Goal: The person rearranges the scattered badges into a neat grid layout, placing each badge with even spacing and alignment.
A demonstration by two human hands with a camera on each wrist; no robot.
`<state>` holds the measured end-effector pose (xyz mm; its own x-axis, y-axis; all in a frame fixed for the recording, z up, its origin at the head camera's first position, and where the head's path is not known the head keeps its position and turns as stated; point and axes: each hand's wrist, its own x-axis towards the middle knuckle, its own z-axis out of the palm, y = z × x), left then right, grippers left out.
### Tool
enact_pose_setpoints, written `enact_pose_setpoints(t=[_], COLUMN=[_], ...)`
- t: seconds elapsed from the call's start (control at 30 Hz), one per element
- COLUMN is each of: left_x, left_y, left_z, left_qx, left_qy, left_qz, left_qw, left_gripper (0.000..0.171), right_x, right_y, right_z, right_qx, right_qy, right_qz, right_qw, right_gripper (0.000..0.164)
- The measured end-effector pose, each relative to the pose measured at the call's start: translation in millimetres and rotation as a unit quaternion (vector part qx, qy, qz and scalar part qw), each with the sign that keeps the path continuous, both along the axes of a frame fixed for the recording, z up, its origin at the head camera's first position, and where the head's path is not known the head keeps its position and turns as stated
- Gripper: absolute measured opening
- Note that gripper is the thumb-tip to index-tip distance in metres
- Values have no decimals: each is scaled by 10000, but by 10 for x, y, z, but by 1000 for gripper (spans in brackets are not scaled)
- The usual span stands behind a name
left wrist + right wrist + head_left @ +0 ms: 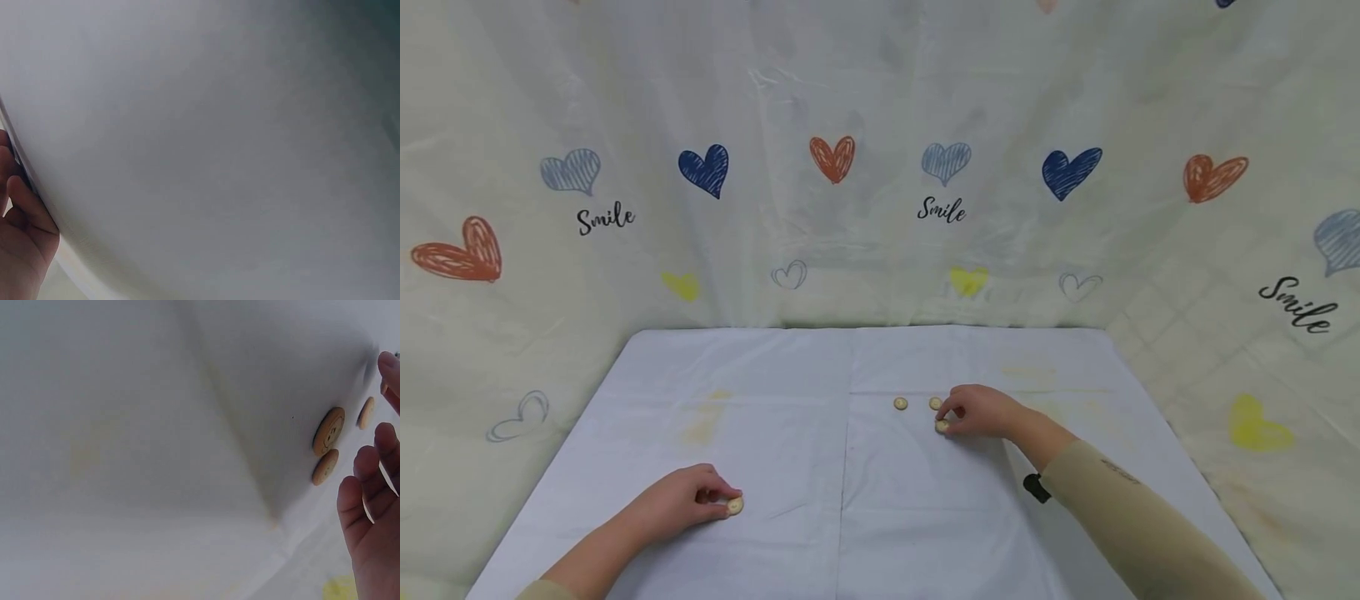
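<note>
Toward the near left in the head view, my left hand (681, 502) pinches a round wooden button (735, 506) between thumb and fingers, low over the white cloth. My right hand (981, 412) is further back, right of the middle, with thumb and index finger on another wooden button (942, 426). Just beyond those fingertips lies a pale button (936, 403), and left of it a separate button (900, 403). The right wrist view shows a larger-looking button (328, 431) with dark holes, touching or overlapping a second button (325, 467), beside my spread fingers (353, 509).
A white cloth (775, 400) with faint yellow stains and creases covers the table. Behind and beside it hangs a pale sheet (880, 242) printed with hearts and "Smile". A black device (1037, 488) shows at the right forearm.
</note>
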<state>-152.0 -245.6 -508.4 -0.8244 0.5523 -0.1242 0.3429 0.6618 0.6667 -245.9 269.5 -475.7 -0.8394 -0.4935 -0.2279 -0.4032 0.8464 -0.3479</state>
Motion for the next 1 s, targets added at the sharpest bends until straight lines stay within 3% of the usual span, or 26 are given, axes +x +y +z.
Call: enact_pose_setpoints(t=[0.37,0.53,0.73,1.0], left_x=[-12,5,7,-2], left_y=[3,6,12,8], left_z=[-15,-4,0,-13], left_qx=[7,18,7,-109], left_qy=[-3,-128,-117,-97], left_qz=[13,29,21,65], left_qw=[10000,9999,9999,9999], left_gripper=[25,26,26,27], right_x=[-31,-26,31,95], right_y=[-70,-38,132,459], right_z=[-44,4,87,124], right_qx=[196,161,5,-279], right_qy=[156,18,-62,161], right_qz=[150,-55,-302,-410], right_qw=[9996,9999,9995,9986], right_gripper=[16,17,20,24])
